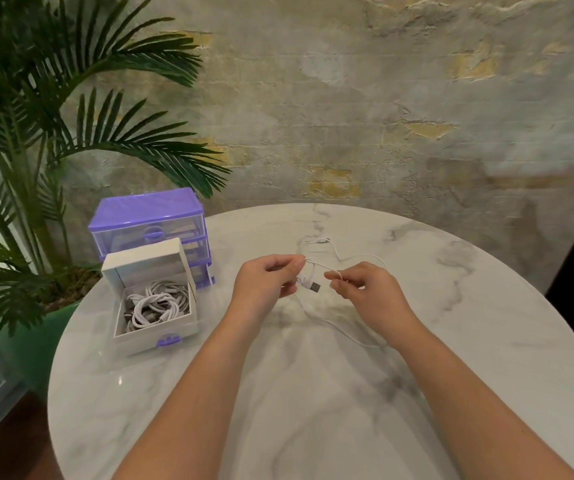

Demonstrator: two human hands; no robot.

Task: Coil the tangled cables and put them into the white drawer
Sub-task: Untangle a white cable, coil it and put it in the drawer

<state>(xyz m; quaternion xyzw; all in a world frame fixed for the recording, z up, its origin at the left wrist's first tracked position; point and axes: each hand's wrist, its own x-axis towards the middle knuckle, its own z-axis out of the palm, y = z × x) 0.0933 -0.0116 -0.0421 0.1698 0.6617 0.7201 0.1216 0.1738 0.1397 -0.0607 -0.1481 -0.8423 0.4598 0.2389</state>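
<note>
A: What's seen at far left?
B: A palm plant [36, 133] beside the round marble table [451, 341]. A purple drawer unit [147, 220] is set at the table's left edge, w/ the white drawer [155, 327] pulled out and placed just in front of it — coiled white cables [155, 304] are held inside.

A: And the hands?
B: The left hand [264, 284] is raised over the table's middle, fingers curled, a thin white cable [339, 329] pinched at the fingertips. The USB plug [314, 286] is hung btwn both hands. The right hand [370, 292] is closed on the same cable — thumb and forefinger pressed together on it.

A: Rest of the cable?
B: It's trailed loose on the tabletop, partly behind the hands, partly under the right wrist.
</note>
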